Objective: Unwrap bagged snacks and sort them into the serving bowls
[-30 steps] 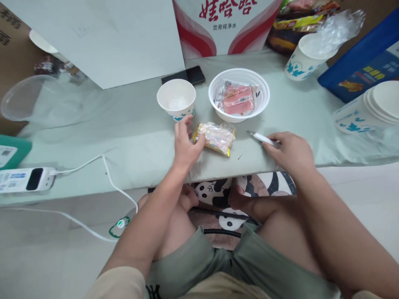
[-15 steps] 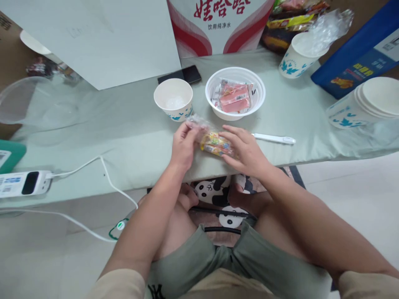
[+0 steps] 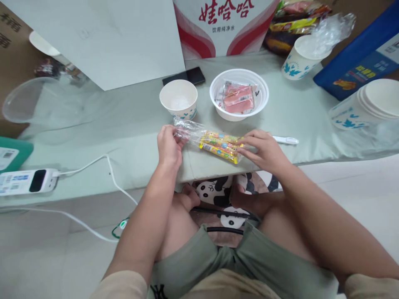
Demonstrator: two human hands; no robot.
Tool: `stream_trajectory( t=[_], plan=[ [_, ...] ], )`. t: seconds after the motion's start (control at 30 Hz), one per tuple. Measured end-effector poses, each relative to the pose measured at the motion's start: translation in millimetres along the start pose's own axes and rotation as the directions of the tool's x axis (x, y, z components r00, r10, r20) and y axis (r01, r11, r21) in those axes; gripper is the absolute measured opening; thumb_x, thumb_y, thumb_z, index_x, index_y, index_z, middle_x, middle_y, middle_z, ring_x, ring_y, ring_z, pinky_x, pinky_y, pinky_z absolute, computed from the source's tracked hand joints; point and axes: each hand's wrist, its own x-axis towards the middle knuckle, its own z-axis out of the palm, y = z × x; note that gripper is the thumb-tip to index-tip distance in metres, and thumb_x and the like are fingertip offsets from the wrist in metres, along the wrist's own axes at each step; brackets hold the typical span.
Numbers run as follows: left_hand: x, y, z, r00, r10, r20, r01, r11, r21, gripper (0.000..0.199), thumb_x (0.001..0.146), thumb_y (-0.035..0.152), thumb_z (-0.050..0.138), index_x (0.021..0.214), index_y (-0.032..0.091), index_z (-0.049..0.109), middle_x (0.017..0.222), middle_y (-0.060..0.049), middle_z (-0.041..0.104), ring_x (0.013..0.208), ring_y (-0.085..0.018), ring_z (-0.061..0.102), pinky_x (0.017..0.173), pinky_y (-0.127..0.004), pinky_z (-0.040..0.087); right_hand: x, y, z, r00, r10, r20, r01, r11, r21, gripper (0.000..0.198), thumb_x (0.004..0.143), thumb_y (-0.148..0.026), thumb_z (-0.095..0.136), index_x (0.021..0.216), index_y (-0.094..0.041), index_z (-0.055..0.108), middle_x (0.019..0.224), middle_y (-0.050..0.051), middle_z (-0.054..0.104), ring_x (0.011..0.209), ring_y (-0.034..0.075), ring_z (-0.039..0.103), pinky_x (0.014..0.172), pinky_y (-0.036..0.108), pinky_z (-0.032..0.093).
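Near the front edge of the cloth-covered table, a clear plastic bag (image 3: pixel 191 132) with several yellow-wrapped snack sticks (image 3: pixel 220 146) inside lies stretched between my hands. My left hand (image 3: pixel 170 145) pinches the loose, crumpled end of the bag. At the opposite end, the fingers of my right hand (image 3: pixel 263 150) grip the bag's edge beside the sticks. Just behind the bag stands a paper cup (image 3: pixel 182 111) with something clear in it. A white bowl (image 3: pixel 238 115) behind the sticks holds pink wrapped packets (image 3: pixel 239 99).
A white-handled tool (image 3: pixel 286 140) lies right of my right hand. Behind are a dark phone (image 3: pixel 195 75) and white boxes (image 3: pixel 143 41). Paper cups (image 3: pixel 349 116) and a blue package (image 3: pixel 349 62) stand at right. A white device (image 3: pixel 28 182) with a cable lies left.
My hands have moved apart, the left one leftward and the right one rightward. The bag is now pulled out longer, and the yellow sticks show more fully.
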Motion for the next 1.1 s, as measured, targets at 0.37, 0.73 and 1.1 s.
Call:
stream_trajectory(
  t=[0.37, 0.73, 1.1],
  plan=[
    [14.3, 3.4, -30.9, 0.962, 0.271, -0.02, -0.268, 0.959, 0.089, 0.017, 0.081, 0.036, 0.064, 0.076, 0.023, 0.054, 0.078, 0.001, 0.059, 0.073, -0.012, 0.058, 0.06, -0.023, 0.045, -12.3, 3.1, -24.2, 0.961, 0.049, -0.271, -0.077, 0.993, -0.095, 0.025, 0.086, -0.029, 0.052, 0.07, -0.025, 0.07, 0.097, 0.011, 0.071, 0.097, 0.031, 0.063, 0.092, 0.052, 0.045],
    [-4.6, 22.5, -39.3, 0.869, 0.468, 0.163, -0.494, 0.789, 0.365, 0.012, 0.071, 0.015, 0.07, 0.078, 0.021, 0.063, 0.074, 0.002, 0.059, 0.071, -0.012, 0.056, 0.074, -0.025, 0.047, -1.1, -43.5, 9.3, 0.942, -0.192, 0.274, 0.2, 0.98, 0.0, 0.029, 0.093, -0.026, 0.044, 0.092, -0.023, 0.073, 0.081, 0.007, 0.073, 0.077, 0.023, 0.063, 0.074, 0.036, 0.041],
    [-4.5, 21.5, -51.5, 0.816, 0.213, 0.537, -0.577, 0.362, 0.732, 0.052, 0.048, 0.028, 0.09, 0.097, 0.023, 0.074, 0.122, -0.011, 0.054, 0.131, -0.037, 0.045, 0.118, -0.051, 0.033, 7.8, -54.4, 25.7, 0.946, 0.293, 0.137, -0.25, 0.93, -0.269, 0.057, 0.092, -0.036, 0.048, 0.147, -0.022, 0.053, 0.084, 0.012, 0.074, 0.066, 0.025, 0.06, 0.06, 0.035, 0.04]
  ],
)
